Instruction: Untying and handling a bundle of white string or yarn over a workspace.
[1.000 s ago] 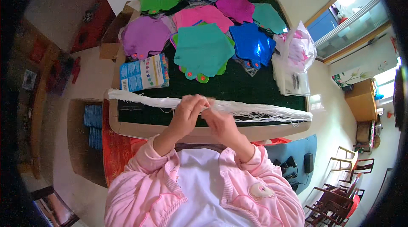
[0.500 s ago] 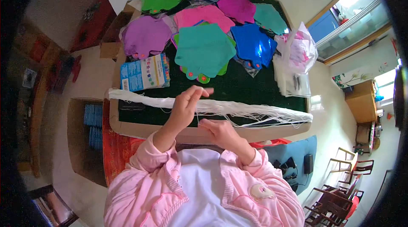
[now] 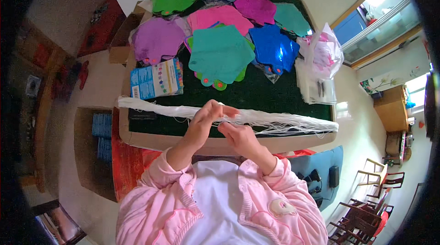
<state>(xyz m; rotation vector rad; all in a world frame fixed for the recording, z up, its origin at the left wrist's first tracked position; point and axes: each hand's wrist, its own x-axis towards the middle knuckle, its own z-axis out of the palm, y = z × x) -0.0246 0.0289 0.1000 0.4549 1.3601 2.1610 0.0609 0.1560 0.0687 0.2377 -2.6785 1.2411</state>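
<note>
Pale-walled room; one table top, dark green, is used as the work surface. White string bundle is laid lengthwise across its near part, left to right. Probably stretched straight so tangling is limited and the whole length is kept in reach. Looser strands are spread toward its right half.

Left hand is held over the bundle's middle, fingers bent and partly spread. Right hand is held just beside it, at the bundle's near side, fingers curled narrow. Close pairing seems suited to fine thread, but whether a strand is gripped by either cannot be told; too thin to resolve.

Beyond the bundle's middle, a teal cut-out is stacked on other colours. Purple cut-out and blue cut-out are set farther left and right; likely sorted by colour. Flat packs are placed beyond the bundle's left part, clear sleeves beyond its right end, apparently so the bundle's strip isn't crowded.
</note>
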